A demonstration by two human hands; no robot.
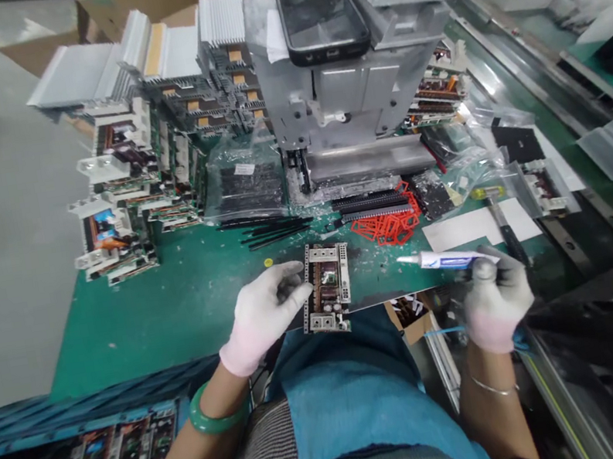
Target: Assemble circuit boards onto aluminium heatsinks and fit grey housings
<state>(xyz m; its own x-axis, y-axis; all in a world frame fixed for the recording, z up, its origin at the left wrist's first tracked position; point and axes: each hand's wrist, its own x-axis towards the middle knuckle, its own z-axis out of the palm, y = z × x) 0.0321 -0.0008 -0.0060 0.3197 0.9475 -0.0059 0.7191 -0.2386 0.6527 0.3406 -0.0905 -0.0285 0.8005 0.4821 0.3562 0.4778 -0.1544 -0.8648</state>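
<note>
My left hand (264,311), in a white glove, has its thumb and fingers at the left edge of a circuit board (328,288) with metal brackets and brown parts. The board rests at the front edge of the green bench. My right hand (495,300), also gloved, is closed around the rear end of a white and blue glue tube (446,260). The tube's pointed nozzle faces left toward the board, apart from it. Behind the tube lies a hammer (506,227) with a yellow head, on a white sheet (521,215).
Red frames (388,227) and black strips (277,230) lie behind the board. A metal fixture (343,98) carries a phone (322,19). Stacked boards (107,231) and finned heat sinks (171,52) stand at the left. A carton (412,317) sits below the bench edge.
</note>
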